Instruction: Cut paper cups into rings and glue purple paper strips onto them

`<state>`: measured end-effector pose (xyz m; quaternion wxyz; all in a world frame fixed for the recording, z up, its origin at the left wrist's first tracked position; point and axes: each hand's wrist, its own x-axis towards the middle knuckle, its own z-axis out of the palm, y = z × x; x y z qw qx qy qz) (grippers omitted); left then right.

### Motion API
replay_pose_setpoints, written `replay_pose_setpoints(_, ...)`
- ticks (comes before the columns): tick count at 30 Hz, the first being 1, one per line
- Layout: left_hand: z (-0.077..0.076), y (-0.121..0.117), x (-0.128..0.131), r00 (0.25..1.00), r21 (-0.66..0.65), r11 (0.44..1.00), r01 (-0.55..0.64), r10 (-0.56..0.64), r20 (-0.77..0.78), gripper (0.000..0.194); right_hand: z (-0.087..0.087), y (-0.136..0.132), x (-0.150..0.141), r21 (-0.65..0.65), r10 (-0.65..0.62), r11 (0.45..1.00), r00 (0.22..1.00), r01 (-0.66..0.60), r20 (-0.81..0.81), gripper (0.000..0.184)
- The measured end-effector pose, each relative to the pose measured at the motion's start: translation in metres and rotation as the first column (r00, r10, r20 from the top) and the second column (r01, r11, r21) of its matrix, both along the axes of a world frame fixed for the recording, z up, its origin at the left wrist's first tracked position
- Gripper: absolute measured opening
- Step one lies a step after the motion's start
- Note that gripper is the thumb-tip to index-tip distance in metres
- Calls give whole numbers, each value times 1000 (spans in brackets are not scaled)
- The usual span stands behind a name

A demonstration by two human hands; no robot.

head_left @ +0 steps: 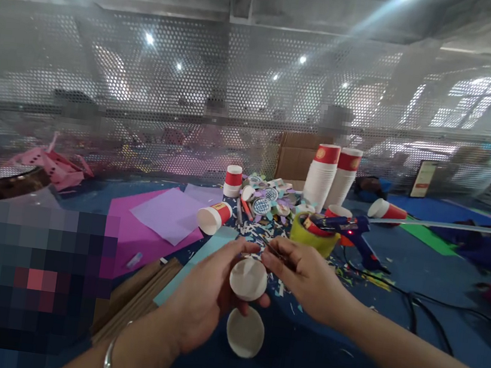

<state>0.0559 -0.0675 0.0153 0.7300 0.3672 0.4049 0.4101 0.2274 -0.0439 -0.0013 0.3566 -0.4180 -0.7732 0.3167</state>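
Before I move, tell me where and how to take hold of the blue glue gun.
Take the blue glue gun by its handle grip, probably best coming from the right. Its front end lies over the yellow-green tub, while the grip slants down and to the right, outside the tub. The red light is lit, so keep off the front; it may be hot.

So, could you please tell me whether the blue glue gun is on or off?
It looks on: the glue gun shows a lit red light on its side.
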Motion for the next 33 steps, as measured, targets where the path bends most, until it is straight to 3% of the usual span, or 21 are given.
replay_pose_setpoints(3,6,2,-7,997,-113,993,39,-31,71,31,0,-2,2,17,-12,1000,1000,11,8,27)
replay_pose_setpoints(5,7,2,-9,996,-120,991,59,-50,72,28,0,-2,3,24,-13,1000,1000,13,6,26)
replay_pose_setpoints(12,-4,-2,-7,980,-18,981,195,-195,-42,22,-1,-3,6,80,-26,997,999,23,44,21)
replay_pose_setpoints(19,-9,1,-8,973,102,985,136,-114,-200,25,4,-1,12,154,-95,984,995,90,28,23)
replay_pose_setpoints(23,-11,6,-5,998,153,988,-6,14,-53,26,3,4,13,119,-86,990,995,80,45,26)
replay_pose_setpoints(26,-11,8,-2,994,90,992,-87,80,70,29,-2,3,12,87,-70,994,997,67,33,23)
replay_pose_setpoints(33,-4,3,2,987,66,997,-32,21,159,26,-7,0,10,61,-29,998,1000,29,-7,9)
